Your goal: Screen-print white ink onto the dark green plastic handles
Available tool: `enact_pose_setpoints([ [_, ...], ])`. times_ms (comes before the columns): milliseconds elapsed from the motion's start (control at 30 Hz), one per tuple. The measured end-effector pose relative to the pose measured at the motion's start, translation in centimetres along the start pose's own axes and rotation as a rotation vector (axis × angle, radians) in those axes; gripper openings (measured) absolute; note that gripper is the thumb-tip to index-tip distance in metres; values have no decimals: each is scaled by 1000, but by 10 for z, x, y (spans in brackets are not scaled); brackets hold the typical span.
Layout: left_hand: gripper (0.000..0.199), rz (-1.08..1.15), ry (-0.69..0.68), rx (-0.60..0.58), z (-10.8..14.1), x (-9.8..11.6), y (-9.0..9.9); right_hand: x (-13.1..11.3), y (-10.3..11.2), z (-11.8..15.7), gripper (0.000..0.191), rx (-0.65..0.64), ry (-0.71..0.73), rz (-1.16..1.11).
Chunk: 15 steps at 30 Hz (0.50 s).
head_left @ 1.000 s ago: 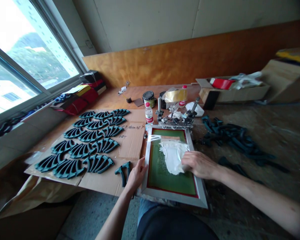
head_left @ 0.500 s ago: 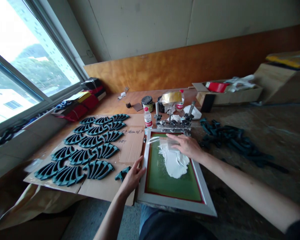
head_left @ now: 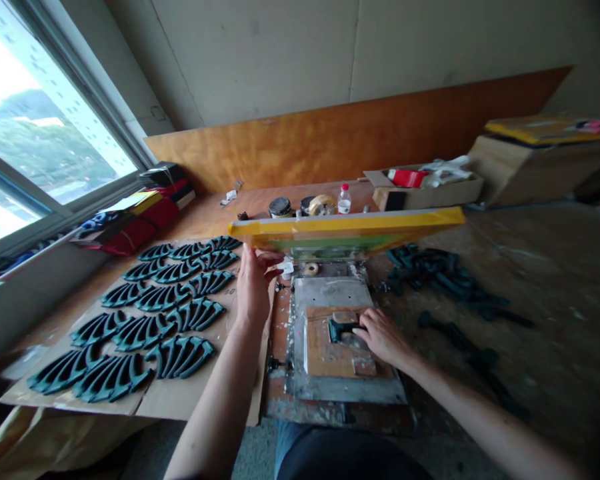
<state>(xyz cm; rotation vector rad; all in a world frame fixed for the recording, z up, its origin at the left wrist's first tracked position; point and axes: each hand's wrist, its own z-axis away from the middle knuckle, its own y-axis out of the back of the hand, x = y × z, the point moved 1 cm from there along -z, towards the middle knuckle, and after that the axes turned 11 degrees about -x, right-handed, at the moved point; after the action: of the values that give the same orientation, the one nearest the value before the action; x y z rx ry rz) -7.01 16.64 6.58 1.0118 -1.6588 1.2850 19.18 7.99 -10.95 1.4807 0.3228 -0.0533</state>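
Observation:
The screen-printing frame (head_left: 415, 219) is tilted up, its yellow-taped edge towards me and part of its green mesh showing underneath. My left hand (head_left: 254, 287) grips its near left corner, fingers curled. Below it, a wooden block (head_left: 320, 357) lies on a grey metal base plate (head_left: 300, 390). My right hand (head_left: 383, 337) is closed on the end of a dark green handle-shaped plastic part (head_left: 344, 329), which sits on the block. The frame hides most of the hinge clamps behind it.
Rows of dark green plastic parts (head_left: 180, 357) cover the cardboard sheet (head_left: 180, 407) on my left. More lie in a loose pile (head_left: 440, 273) at right. Behind the frame stand jars (head_left: 280, 207) and a bottle (head_left: 345, 199); an open carton (head_left: 440, 193) is farther right.
The frame has swung up from flat, uncovering the base and block. My right hand has left the clear squeegee-like sheet and white ink and now holds a green part. My left hand has risen with the frame.

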Motion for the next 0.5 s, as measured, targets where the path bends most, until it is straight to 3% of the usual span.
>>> enact_pose_setpoints([
  [33, 50, 17, 46, 46, 12, -14, -2, -8, -2, 1, 11, -38, -44, -10],
  [100, 57, 29, 309, 44, 50, -53, -4, -27, 2, 4, 10, -65, -142, -96],
  [167, 67, 32, 791, -149, 98, -94, -9, -52, 9, 10, 10, 9, -188, -188],
  [233, 63, 128, 901, -160, 137, -121, -11, -81, 14, 15, 8, 97, -66, -219],
  [333, 49, 226, 845, -16, 158, -132, 2, -97, 19, 23, 9, 94, 315, -209],
  [400, 48, 152, 786, 97, 153, -127, 33, -64, 21, 30, 18, 127, 381, -205],
  [500, 55, -234, 676, 263, 152, -114, 113, 45, 12, 37, 25, 311, 111, -192],
])
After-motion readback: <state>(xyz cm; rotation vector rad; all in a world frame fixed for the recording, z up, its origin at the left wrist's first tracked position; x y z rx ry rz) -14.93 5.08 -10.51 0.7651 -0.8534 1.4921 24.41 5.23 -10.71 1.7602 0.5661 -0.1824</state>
